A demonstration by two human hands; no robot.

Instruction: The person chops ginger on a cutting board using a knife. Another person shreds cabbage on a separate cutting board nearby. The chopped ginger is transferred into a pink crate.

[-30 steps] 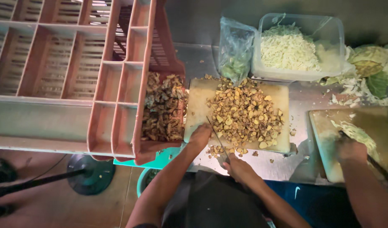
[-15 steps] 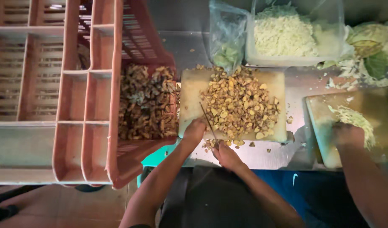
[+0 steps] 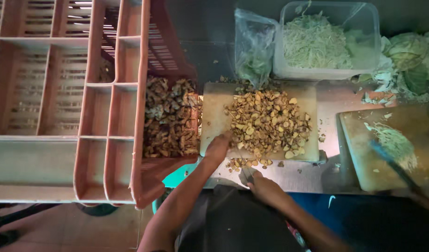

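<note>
1. Head view, looking straight down: left hand [image 3: 217, 148] pressed flat, fingers together, on the near left corner of a pale rectangular cutting board [image 3: 214, 116], touching the edge of a heap of chopped tan pieces [image 3: 268, 122], small, chunky and irregular.
2. Right hand [image 3: 266, 187] closed around the handle of a knife [image 3: 246, 173] at the board's near edge, blade dark and mostly hidden; exact finger grip hard to tell in the dim light.
3. A few loose tan bits [image 3: 245, 163] spilled just off the board's front edge, between the two hands.
4. Left of the board, one salmon-pink slatted plastic crate [image 3: 130, 154], tilted, holding a mass of darker brown rough pieces [image 3: 170, 119]; more pink crate panels [image 3: 37, 93] beyond it.
5. Behind the board, one crumpled clear plastic bag [image 3: 254, 44] with leafy greens and one clear rectangular tub [image 3: 368, 56] of shredded pale cabbage.
6. Far right, a second wooden board [image 3: 363, 154] with a small pile of cabbage shreds [image 3: 394, 142], and cabbage leaves [image 3: 408, 53] above it.
7. Worktop [image 3: 335, 100] of dull grey metal, littered with scraps; reddish tiled floor [image 3: 60, 228] below.
</note>
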